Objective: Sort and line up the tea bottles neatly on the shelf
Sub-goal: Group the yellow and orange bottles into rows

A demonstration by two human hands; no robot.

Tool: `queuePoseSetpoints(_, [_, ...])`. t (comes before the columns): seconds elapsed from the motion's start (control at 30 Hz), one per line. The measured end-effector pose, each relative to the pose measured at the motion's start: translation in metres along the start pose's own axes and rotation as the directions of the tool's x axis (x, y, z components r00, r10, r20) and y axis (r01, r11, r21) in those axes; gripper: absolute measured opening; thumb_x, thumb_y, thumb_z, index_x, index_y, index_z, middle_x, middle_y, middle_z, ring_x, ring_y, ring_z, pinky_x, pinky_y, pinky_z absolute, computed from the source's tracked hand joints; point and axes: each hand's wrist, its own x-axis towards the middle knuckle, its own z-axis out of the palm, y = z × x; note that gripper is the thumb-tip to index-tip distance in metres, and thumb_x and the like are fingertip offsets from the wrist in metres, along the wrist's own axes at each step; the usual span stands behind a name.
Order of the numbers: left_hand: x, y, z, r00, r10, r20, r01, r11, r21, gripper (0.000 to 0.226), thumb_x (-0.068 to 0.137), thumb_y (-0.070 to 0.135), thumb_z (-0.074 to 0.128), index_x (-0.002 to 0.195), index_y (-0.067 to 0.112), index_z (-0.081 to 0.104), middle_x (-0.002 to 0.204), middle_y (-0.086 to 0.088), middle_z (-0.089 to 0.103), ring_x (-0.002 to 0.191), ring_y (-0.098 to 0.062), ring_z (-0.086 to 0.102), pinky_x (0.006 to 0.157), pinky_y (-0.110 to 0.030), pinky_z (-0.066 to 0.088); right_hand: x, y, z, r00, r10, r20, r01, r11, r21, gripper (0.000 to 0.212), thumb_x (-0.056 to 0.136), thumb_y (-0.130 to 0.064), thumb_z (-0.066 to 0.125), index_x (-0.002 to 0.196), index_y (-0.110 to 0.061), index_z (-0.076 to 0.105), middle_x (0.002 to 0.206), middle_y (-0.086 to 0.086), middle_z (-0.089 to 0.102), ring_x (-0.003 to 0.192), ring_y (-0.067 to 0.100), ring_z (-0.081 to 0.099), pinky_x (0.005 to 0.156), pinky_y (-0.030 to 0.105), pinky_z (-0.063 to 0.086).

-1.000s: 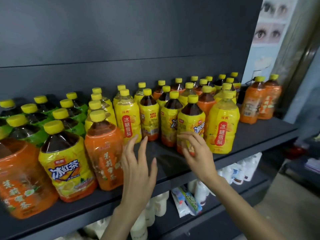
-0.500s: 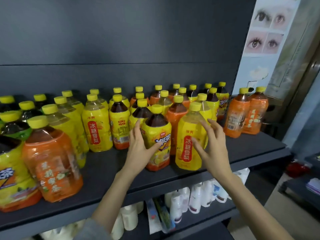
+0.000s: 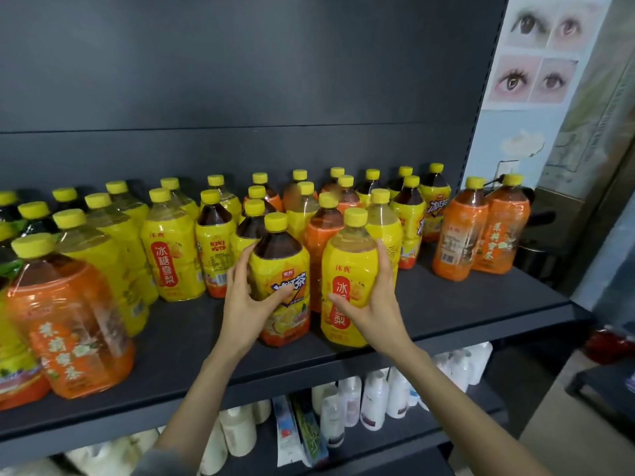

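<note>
Though in hands (image 3: 247, 304) (image 3: 374, 305), bottles (image 3: 279, 266) (image 3: 347, 262) partly hidden.

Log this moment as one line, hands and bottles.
left hand: grips dark tea bottle | right hand: grips pale yellow bottle | both upright, side by side at shelf front

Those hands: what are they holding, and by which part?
Left hand grips the dark-tea bottle, right hand the pale bottle, each round its labelled middle.

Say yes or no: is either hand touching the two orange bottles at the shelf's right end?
No: the left hand grips the dark tea bottle, the right hand the pale yellow bottle, away from the orange pair.
</note>
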Motion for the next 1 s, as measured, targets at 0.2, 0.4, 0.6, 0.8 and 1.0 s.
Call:
queuePoseSetpoints(0.2, [-0.005, 0.004, -0.002, 0.999, 0.038, 0.001, -0.038, 0.998, 0.046, 0.088, 0.069, 0.035, 0.077, 0.141, 0.038, 0.026, 0.136, 0.002, 0.032, 0.123, -0.007, 0.036, 0.094, -0.024, 0.038, -0.003, -0.001, -0.009, 0.984, 0.169, -0.058, -0.160, 0.978, 0.138, 0.108, 0.058, -0.062, 0.079, 0.139, -0.059, 0.008, 0.147, -0.010, 0.036, 0.132, 0.015, 0.043, 0.101, 0.053, 0.043])
queuePoseSetpoints(0.4, [-0.005, 0.005, 0.015, 0.999, 0.043, 0.022, -0.044, 0.997, 0.059, 0.092, 0.070, 0.041, 0.075, 0.146, 0.035, 0.023, 0.142, -0.004, 0.029, 0.134, -0.017, 0.031, 0.105, -0.038, 0.036, -0.012, -0.005, -0.045, 0.968, 0.235, -0.090, -0.229, 0.970, 0.078, 0.108, 0.052, -0.070, 0.077, 0.138, -0.058, 0.013, 0.140, -0.018, 0.044, 0.124, 0.014, 0.050, 0.095, 0.056, 0.046])
queuePoseSetpoints(0.6, [-0.027, 0.025, 0.036, 0.953, 0.300, -0.027, -0.289, 0.935, 0.206, 0.099, 0.080, 0.058, 0.061, 0.150, 0.022, 0.002, 0.150, -0.001, 0.006, 0.140, -0.010, 0.009, 0.111, -0.038, 0.023, -0.031, -0.024, -0.090, 0.968, 0.244, -0.048, -0.225, 0.942, 0.250, 0.101, 0.059, -0.036, 0.088, 0.138, -0.045, 0.025, 0.127, -0.014, 0.054, 0.108, 0.006, 0.061, 0.079, 0.031, 0.057])
queuePoseSetpoints(0.8, [-0.063, 0.067, 0.054, 0.825, 0.164, 0.542, -0.023, 0.966, -0.257, 0.098, 0.063, 0.074, 0.065, 0.144, 0.047, 0.015, 0.145, 0.025, 0.034, 0.132, 0.004, 0.035, 0.105, -0.032, 0.039, -0.039, -0.063, -0.096, 0.970, 0.221, 0.101, -0.243, 0.889, 0.387, 0.085, 0.064, -0.007, 0.075, 0.129, -0.039, 0.032, 0.116, -0.008, 0.060, 0.102, 0.010, 0.065, 0.071, 0.024, 0.055])
queuePoseSetpoints(1.0, [-0.061, 0.063, 0.038, 0.812, 0.027, 0.583, 0.211, 0.918, -0.336, 0.084, 0.055, 0.041, 0.082, 0.127, 0.037, 0.040, 0.114, 0.021, 0.063, 0.107, -0.004, 0.062, 0.080, -0.024, 0.053, -0.035, -0.073, -0.065, 0.959, 0.169, 0.226, -0.251, 0.878, 0.408, 0.091, 0.068, -0.009, 0.076, 0.140, -0.032, 0.025, 0.128, -0.003, 0.053, 0.110, 0.009, 0.061, 0.078, 0.024, 0.054])
